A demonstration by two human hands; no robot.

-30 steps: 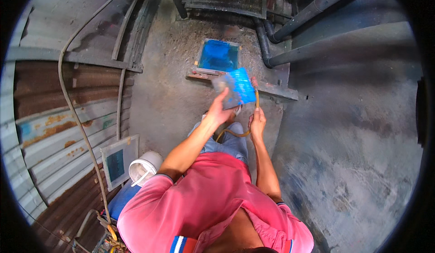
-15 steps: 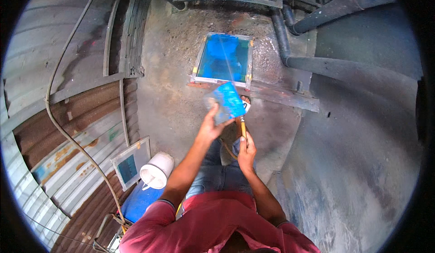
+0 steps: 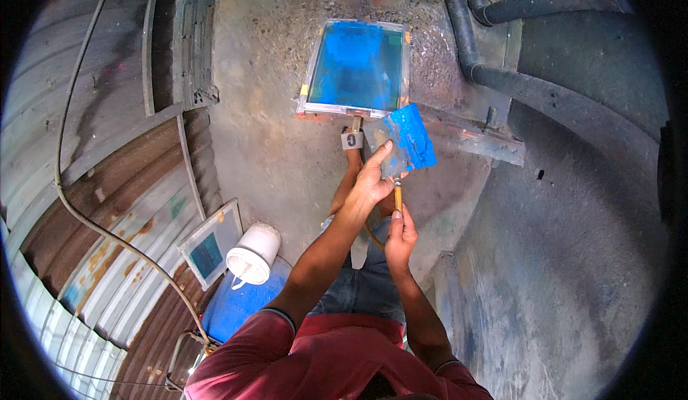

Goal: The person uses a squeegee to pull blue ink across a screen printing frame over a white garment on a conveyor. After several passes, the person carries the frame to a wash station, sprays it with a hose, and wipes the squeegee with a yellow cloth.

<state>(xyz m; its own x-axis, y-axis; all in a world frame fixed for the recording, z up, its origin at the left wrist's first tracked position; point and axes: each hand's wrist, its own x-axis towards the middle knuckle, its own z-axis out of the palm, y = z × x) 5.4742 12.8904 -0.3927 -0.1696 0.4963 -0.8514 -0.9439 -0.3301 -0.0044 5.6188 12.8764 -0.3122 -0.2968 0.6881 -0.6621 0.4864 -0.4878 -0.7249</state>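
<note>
My left hand grips the edge of a flat rectangular plate, greyish on the near side and coated with wet-looking blue paint elsewhere. Just below it, my right hand is closed around a yellow hose nozzle with a metal tip, which points up toward the plate's lower edge. A thin tan hose curves between my legs near this hand. Beyond the plate, a framed mesh screen smeared with bright blue lies on the floor, untouched by either hand.
A wooden bar runs right from the screen. On the left, a white bucket rests on a blue drum beside a smaller framed screen. Corrugated sheeting lines the left, with a long hose. Dark pipes run at right.
Both hands have shifted right in view, still holding the plate and nozzle. A thin pale streak between plate and screen no longer shows. The view has tilted, so the screen sits higher.
</note>
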